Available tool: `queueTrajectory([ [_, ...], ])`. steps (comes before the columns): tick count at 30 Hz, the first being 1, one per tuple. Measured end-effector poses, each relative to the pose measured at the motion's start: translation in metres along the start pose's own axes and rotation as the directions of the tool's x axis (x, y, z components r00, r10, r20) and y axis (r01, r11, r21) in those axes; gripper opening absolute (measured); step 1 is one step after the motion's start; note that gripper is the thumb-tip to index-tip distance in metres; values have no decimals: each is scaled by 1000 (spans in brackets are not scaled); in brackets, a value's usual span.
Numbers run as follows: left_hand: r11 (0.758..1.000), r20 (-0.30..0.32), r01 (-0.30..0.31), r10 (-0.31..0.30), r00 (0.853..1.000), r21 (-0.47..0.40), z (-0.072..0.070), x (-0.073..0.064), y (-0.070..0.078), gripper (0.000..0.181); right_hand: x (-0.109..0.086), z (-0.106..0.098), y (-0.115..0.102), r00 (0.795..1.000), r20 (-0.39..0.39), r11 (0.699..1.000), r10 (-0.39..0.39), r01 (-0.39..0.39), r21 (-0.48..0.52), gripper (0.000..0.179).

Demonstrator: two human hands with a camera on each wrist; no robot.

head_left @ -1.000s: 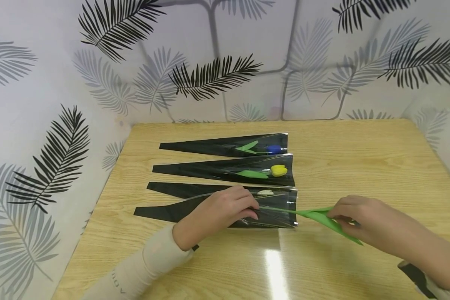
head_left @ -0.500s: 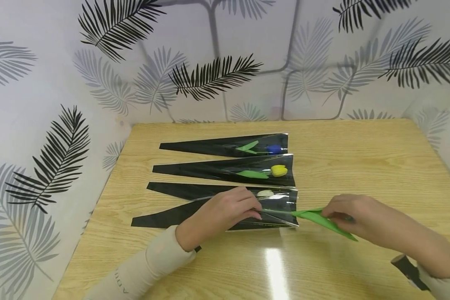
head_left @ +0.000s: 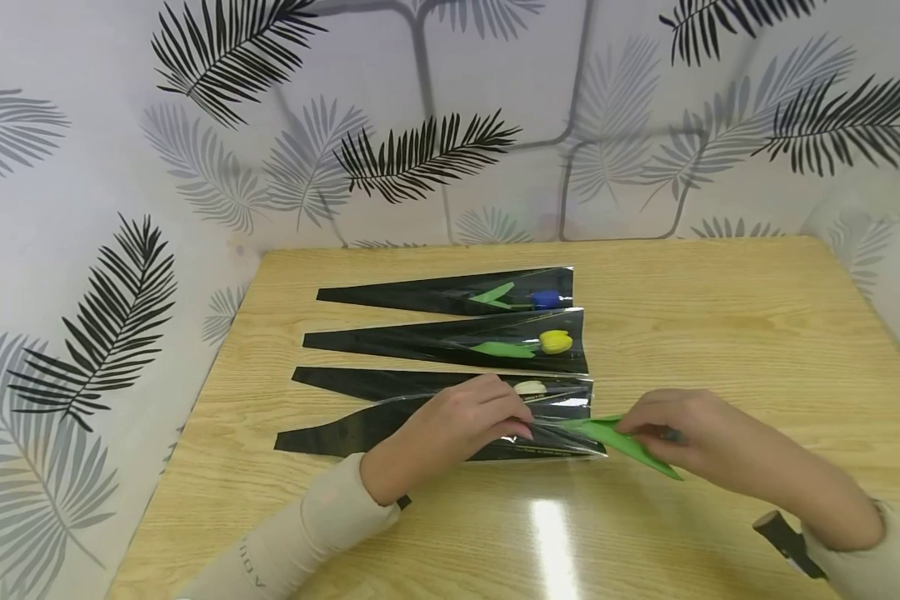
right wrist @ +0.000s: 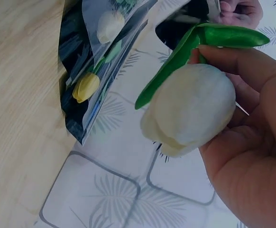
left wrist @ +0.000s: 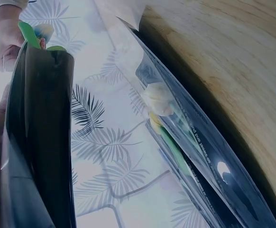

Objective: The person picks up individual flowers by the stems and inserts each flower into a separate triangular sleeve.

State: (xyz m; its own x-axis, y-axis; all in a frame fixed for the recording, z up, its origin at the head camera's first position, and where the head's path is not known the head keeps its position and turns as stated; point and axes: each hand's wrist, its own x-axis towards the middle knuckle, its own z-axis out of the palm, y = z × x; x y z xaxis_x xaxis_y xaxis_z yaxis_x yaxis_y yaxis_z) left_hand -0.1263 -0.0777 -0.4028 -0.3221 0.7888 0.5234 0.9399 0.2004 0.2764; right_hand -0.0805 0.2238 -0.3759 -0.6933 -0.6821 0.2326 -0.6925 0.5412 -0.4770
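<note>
My right hand [head_left: 678, 427] pinches a white tulip [right wrist: 190, 109] by the stem just under its bloom. The bloom shows large in the right wrist view but is hidden behind the fingers in the head view. Its green leaves [head_left: 622, 442] lie at the mouth of a black flower sleeve with a clear front [head_left: 330, 432], and the stem runs into it. My left hand [head_left: 453, 421] grips this sleeve near its wide end, thumb and fingers at its edge. In the left wrist view the held sleeve [left wrist: 48, 128] stands close to the camera, leaf tips at its top.
Three filled sleeves lie in a row behind: one with a white tulip [head_left: 528, 388], one with a yellow tulip [head_left: 555, 342], one with a blue tulip [head_left: 545, 299]. The wooden table [head_left: 720, 325] meets a leaf-patterned backdrop [head_left: 495, 192] at the back.
My right hand has moved left with the tulip, and its leaves have come to the sleeve's mouth. The held sleeve's narrow end has swung toward the near side; my left hand has shifted slightly right.
</note>
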Motion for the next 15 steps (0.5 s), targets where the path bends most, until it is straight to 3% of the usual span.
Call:
queueTrajectory([
  [5,1000,-30,-10,9,1000,-20,1,2,1,12,3,4,-2,1000,-12,1000,7,-7,25,27],
  [15,998,-71,-54,53,996,-20,1,7,4,12,11,9,-8,991,-129,999,-27,30,17,29],
])
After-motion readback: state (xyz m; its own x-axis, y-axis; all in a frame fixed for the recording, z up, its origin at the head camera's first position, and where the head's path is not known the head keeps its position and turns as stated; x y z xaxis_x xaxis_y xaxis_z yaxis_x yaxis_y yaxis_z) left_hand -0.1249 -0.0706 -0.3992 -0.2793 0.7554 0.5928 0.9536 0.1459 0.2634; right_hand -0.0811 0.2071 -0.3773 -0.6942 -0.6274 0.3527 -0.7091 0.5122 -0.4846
